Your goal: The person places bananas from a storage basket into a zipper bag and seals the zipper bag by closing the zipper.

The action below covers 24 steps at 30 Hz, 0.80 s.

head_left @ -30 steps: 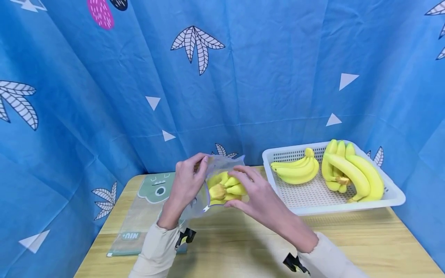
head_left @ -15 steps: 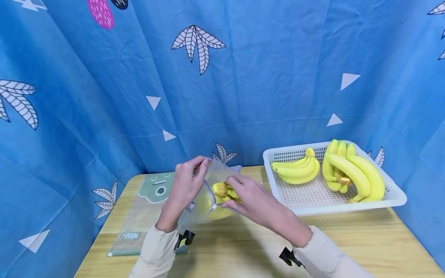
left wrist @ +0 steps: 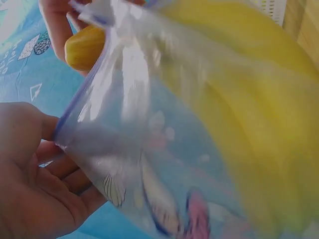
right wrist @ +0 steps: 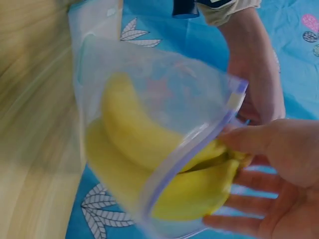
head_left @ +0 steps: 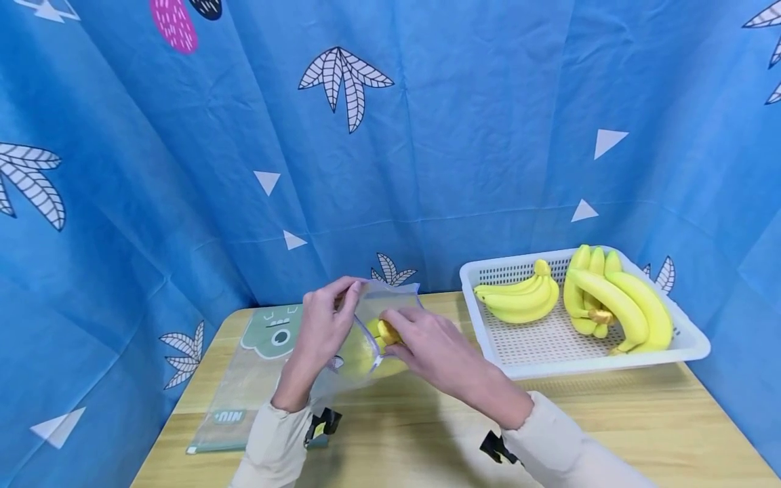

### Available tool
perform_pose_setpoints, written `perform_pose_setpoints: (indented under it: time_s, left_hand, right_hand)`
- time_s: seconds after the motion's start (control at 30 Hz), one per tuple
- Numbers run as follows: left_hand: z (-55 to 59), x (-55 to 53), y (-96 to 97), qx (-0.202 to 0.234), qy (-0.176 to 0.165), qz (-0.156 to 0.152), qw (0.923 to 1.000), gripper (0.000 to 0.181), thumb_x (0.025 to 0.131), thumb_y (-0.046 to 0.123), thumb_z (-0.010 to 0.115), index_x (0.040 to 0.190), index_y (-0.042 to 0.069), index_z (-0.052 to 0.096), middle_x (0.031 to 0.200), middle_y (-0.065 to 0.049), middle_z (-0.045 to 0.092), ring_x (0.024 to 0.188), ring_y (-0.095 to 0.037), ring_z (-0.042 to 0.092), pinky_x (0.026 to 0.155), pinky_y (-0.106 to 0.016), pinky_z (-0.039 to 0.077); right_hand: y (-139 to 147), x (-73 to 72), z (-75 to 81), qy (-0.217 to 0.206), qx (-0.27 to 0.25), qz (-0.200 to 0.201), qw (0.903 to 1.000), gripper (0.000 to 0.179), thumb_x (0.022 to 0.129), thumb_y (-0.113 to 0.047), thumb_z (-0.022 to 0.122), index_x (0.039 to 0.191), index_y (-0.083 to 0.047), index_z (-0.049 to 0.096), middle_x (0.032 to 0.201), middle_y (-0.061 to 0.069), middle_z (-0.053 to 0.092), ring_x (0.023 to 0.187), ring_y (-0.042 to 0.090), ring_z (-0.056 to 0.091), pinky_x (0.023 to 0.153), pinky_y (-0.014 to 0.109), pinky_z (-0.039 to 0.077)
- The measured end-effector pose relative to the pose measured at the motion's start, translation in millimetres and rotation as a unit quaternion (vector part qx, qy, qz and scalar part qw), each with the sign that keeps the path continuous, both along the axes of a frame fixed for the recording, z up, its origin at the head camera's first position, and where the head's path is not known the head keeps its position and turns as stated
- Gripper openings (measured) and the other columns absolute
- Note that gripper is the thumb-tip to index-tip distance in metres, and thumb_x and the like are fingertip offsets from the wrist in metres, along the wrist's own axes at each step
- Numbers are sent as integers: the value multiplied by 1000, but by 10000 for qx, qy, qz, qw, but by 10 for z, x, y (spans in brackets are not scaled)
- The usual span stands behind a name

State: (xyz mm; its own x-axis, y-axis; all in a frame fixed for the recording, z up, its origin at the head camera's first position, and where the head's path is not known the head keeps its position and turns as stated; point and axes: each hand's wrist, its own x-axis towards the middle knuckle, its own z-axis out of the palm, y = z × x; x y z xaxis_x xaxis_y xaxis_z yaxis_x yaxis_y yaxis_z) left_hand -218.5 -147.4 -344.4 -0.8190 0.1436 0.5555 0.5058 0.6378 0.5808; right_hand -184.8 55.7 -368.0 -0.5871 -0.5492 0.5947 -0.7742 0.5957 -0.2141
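Observation:
A clear zip bag [right wrist: 164, 94] with a purple zip edge hangs above the table, its mouth toward the right. My left hand [head_left: 323, 322] pinches the edge of that mouth between thumb and fingers, as the left wrist view also shows. Inside the bag lies a bunch of bananas [right wrist: 149, 154], with its brown-yellow stem [left wrist: 84, 48] at the opening. My right hand [head_left: 433, 346] grips the bunch at the stem end, thumb on one side and fingers on the other. Most of the bananas sit within the bag, seen through the plastic.
To the right stands a white perforated basket [head_left: 525, 371] holding a smaller banana bunch [head_left: 521, 298] and larger bananas [head_left: 616, 305]. A flat zip bag with a green cartoon print [head_left: 268, 339] lies on the table's left. A blue patterned curtain [head_left: 390, 169] encloses the table.
The right hand has pushed the banana bunch leftward, deeper into the bag. Its stem now shows just at the bag's mouth. The left hand keeps its pinch on the edge.

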Motion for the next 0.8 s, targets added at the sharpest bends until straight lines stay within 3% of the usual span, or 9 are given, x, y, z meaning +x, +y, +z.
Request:
perform_pose_setpoints:
  time_s: [0.1, 0.2, 0.33, 0.53, 0.67, 0.8]
  left_hand:
    - [-5, 12, -37, 249, -55, 153, 9996, 24, 107, 19, 57, 107, 7, 78, 103, -9, 77, 89, -20, 74, 75, -39, 61]
    - [-30, 21, -71, 440, -171, 292, 9985, 27, 107, 22, 56, 108, 7, 77, 107, -10, 76, 94, -22, 74, 80, -41, 61]
    - [-88, 30, -104, 527, -215, 517, 9970, 28, 107, 24, 56, 109, 6, 78, 104, -8, 76, 86, -19, 72, 74, -36, 60]
    - [-117, 30, -102, 551, -47, 636, 9964, 26, 106, 23, 58, 106, 6, 78, 94, -7, 76, 69, -18, 59, 59, -26, 47]
    - [-110, 11, -102, 547, 49, 672, 9962, 25, 106, 22, 58, 104, 7, 79, 94, -6, 76, 70, -17, 62, 61, -27, 49]
    - [-120, 11, -99, 574, -95, 687, 9959, 26, 106, 23, 58, 107, 7, 79, 101, -8, 77, 80, -19, 68, 68, -34, 56]
  right_hand:
    - [-76, -16, -32, 126, -157, 345, 9992, 41, 83, -13, 87, 119, -12, 66, 113, 4, 67, 101, 20, 65, 80, 32, 60]
    - [-160, -42, -85, 471, -174, 452, 9977, 46, 80, -8, 88, 121, -12, 69, 126, 9, 64, 119, 25, 60, 92, 34, 57]
    - [-251, -90, -222, 709, -237, 463, 9961, 46, 78, -4, 89, 119, -10, 70, 123, 8, 65, 120, 26, 60, 98, 32, 54]
    - [-399, -200, -470, 810, -408, 384, 9951, 36, 82, 8, 80, 113, -5, 68, 118, 10, 68, 123, 32, 63, 100, 36, 52]
    - [-494, -239, -531, 953, 240, -143, 9951, 34, 81, -3, 85, 109, -7, 67, 120, 11, 66, 113, 29, 66, 92, 34, 57]
    - [-525, -259, -532, 751, 733, -219, 9942, 36, 82, -11, 87, 112, -8, 68, 118, 11, 65, 99, 24, 67, 86, 33, 59]
